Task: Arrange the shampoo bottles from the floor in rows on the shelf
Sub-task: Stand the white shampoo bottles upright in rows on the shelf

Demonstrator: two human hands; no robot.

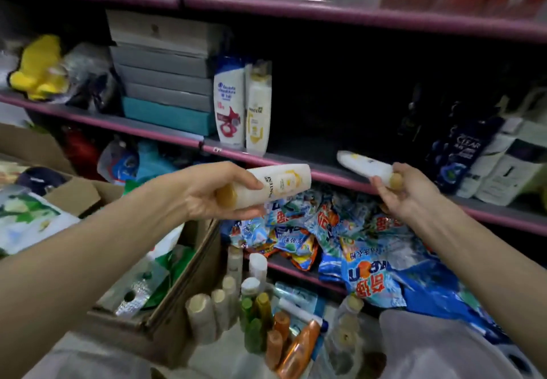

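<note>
My left hand grips a white Pantene bottle with a gold cap, held sideways in front of the pink-edged middle shelf. My right hand holds a second white gold-capped bottle by its cap end, its base pointing over the shelf's dark surface. Two bottles stand upright on that shelf at the left: a white Head & Shoulders bottle and a white Pantene bottle. Several more bottles, beige, green and orange, stand on the floor below.
Stacked grey and teal boxes sit left of the standing bottles. Dark Clear bottles and white cartons fill the shelf's right end. Blue detergent packets crowd the lower shelf. Cardboard boxes stand at the left of the floor.
</note>
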